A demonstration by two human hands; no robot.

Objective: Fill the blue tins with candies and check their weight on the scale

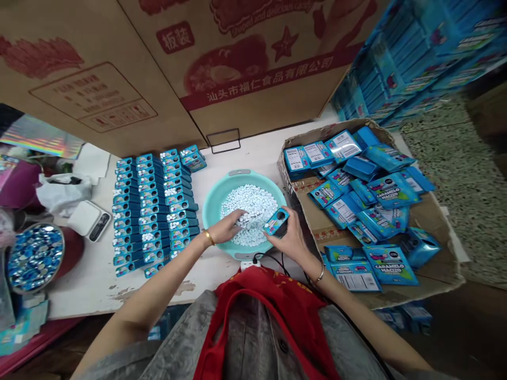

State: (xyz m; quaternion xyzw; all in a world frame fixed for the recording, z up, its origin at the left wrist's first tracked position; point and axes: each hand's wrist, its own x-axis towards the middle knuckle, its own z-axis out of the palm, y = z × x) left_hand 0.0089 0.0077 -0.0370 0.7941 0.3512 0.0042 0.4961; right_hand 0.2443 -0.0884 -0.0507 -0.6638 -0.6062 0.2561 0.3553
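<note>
A turquoise plastic basin (212, 192) full of small white candies (253, 198) stands in front of me. My left hand (227, 227) reaches over its left side, fingers curled into the candies, with some gathered at the fingertips, which are partly hidden. Over the right side of the basin, my right hand (291, 237) grips a small blue candy box (276, 221) between thumb and fingers. The box is tilted, and a dark round opening shows on its upturned side.
Rows of blue boxes (148, 211) stand on the table left of the basin. A cut-down carton (320, 211) of blue packs lies right. Large cartons (253, 68) rise behind. Farther left are a white scale (89, 219) and a tub of blue gems (37, 256).
</note>
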